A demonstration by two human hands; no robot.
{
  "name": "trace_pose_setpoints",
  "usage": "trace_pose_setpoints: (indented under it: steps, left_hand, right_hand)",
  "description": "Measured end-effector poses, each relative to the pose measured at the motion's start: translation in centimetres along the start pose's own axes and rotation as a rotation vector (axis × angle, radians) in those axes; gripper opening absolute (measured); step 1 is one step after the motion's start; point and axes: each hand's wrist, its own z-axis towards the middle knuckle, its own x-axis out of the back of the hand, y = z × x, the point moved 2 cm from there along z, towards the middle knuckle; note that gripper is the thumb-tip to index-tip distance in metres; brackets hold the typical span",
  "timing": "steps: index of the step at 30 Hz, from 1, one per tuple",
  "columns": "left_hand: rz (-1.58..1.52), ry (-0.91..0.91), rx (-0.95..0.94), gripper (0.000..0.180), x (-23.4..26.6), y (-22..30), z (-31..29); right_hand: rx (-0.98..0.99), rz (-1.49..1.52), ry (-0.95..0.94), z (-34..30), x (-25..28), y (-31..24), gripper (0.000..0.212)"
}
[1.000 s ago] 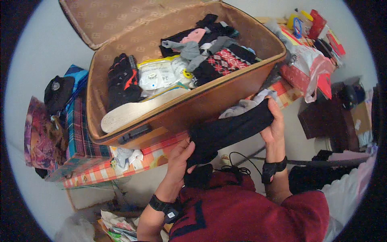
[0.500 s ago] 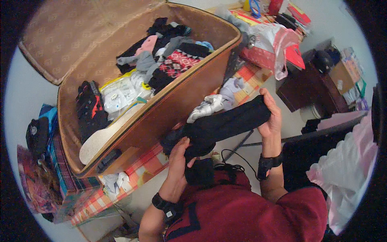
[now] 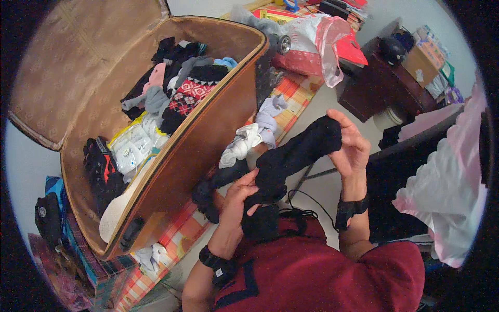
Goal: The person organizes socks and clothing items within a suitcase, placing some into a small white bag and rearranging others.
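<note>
A black sock (image 3: 301,148) is stretched out in front of me between my two hands. My right hand (image 3: 354,148) grips its far right end between thumb and fingers. Around its lower left end, the fingers of my left hand (image 3: 236,200) are closed. More black fabric (image 3: 215,187) spreads out to the left of that hand, and I cannot tell whether it is a second sock. An open brown suitcase (image 3: 208,140) stands beyond my left hand. Inside it lie several socks, among them a red, white and black patterned one (image 3: 189,96) and a grey one (image 3: 156,101).
White socks (image 3: 241,145) and a pale lilac sock (image 3: 270,117) lie beside the suitcase on an orange checked cloth (image 3: 304,96). A red and white plastic bag (image 3: 312,49) is at the back. Pale scalloped fabric (image 3: 442,203) hangs at the right.
The black sock, flat and straight before, is now bent and bunched. More black fabric shows left of my left hand. The view has shifted, moving the suitcase leftward.
</note>
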Motion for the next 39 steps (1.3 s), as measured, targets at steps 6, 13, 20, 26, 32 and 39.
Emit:
trace_pose_setpoints:
  steps: [6, 13, 20, 26, 32, 39]
  left_hand:
    - [0.064, 0.175, 0.040, 0.025, -0.1, -1.3, 0.8]
    - [0.028, 0.080, 0.032, 0.035, -0.1, -1.2, 1.2]
    - [0.166, 0.103, 0.025, 0.024, -1.3, -0.9, 1.0]
    - [0.171, 0.083, 0.099, 0.024, -0.4, -1.1, 1.0]
    - [0.165, -0.230, 0.157, 0.023, -0.1, -1.2, 1.3]
    - [0.061, -0.062, 0.230, 0.021, -0.6, -1.5, 1.3]
  right_hand:
    - [0.066, -0.268, -0.103, -1.1, 1.6, -1.0, 0.042]
    - [0.425, -0.820, 0.277, -1.2, 2.5, -1.6, 0.008]
    - [0.208, -0.354, 0.348, -1.7, 1.8, -1.5, 0.014]
    - [0.041, 0.020, 0.319, -1.9, 3.2, -0.6, 0.016]
    - [-0.098, 0.284, 0.357, -1.1, 2.7, 1.2, 0.018]
    - [-0.135, 0.257, 0.412, -1.1, 2.8, 1.2, 0.017]
